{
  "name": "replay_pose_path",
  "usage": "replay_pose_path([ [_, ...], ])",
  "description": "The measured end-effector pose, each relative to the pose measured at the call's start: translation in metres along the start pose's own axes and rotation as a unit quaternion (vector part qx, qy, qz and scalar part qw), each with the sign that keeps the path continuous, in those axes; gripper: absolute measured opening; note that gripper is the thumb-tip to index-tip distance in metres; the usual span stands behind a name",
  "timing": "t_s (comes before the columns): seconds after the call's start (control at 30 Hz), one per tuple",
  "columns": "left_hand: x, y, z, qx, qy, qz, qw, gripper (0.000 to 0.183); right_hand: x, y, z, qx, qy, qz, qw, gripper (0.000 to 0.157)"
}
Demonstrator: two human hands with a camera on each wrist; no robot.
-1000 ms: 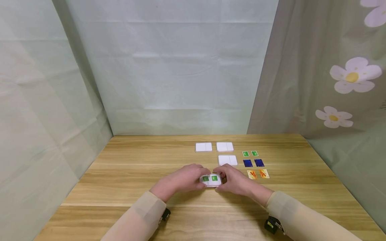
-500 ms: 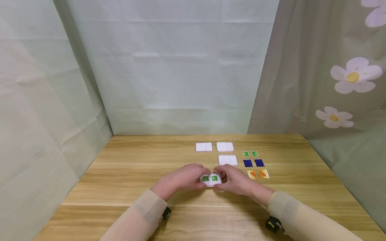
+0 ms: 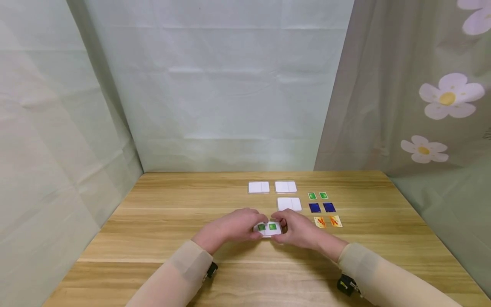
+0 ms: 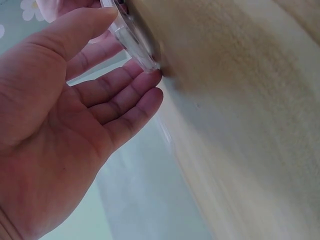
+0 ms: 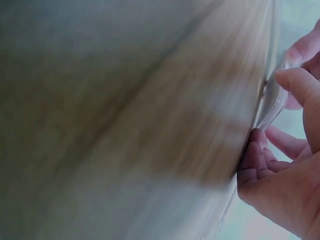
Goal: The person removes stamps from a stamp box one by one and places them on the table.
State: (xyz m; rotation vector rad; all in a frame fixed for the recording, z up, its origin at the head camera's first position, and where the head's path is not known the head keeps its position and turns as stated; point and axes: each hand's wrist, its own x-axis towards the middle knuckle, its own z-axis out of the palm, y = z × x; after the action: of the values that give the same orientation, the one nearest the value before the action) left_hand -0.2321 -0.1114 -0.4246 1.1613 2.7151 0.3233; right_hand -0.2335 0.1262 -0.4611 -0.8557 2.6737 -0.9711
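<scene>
Both hands hold a clear flat case point(image 3: 267, 233) with a white inside, low over the table in the head view. Two small green squares point(image 3: 272, 227) show side by side on its white face. The left hand point(image 3: 235, 227) grips the left end, and the right hand point(image 3: 301, 229) grips the right end. In the left wrist view, the thumb lies on the edge of the clear case point(image 4: 131, 44), with fingers on its far side. Blurred in the right wrist view, the clear case point(image 5: 273, 102) sits between the right thumb and fingers.
Beyond the hands lie three white cases: a back left case point(image 3: 258, 187), a back right case point(image 3: 285, 186) and a nearer case point(image 3: 289, 204). To their right are paired cards: green point(image 3: 312, 196), dark blue point(image 3: 315, 208) and orange-yellow point(image 3: 320, 222). Wooden table point(image 3: 165, 238), curtains around.
The right thumb has shifted slightly up and left against the case's near edge since one second ago. The case, the left hand and the other cards stay where they were.
</scene>
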Motion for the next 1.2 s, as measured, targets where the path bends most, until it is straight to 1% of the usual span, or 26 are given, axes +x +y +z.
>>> replay_pose_path([
  [0.17,-0.0009,0.0015,-0.0019,-0.003,-0.006,0.0,1.0,0.028,0.0007,-0.0004,-0.0005,0.002,-0.004,-0.003,1.0,0.041],
  [0.4,-0.0014,0.0017,-0.0038,-0.002,-0.009,-0.002,1.0,0.03,0.001,-0.0027,-0.0008,-0.004,-0.004,-0.002,1.0,0.045],
  [0.77,0.0007,0.0019,-0.0019,0.017,-0.012,-0.002,0.9998,0.03,-0.0011,-0.0044,0.0011,-0.018,0.005,0.012,1.0,0.05],
  [1.03,-0.0004,0.0041,-0.0027,0.014,-0.016,-0.002,0.9998,0.028,-0.0026,-0.0065,0.0021,-0.012,0.008,0.018,1.0,0.051],
  [1.2,0.0001,0.0053,-0.0039,0.026,-0.019,-0.003,0.9995,0.027,-0.0017,-0.0076,0.0016,-0.018,0.01,0.018,1.0,0.051],
])
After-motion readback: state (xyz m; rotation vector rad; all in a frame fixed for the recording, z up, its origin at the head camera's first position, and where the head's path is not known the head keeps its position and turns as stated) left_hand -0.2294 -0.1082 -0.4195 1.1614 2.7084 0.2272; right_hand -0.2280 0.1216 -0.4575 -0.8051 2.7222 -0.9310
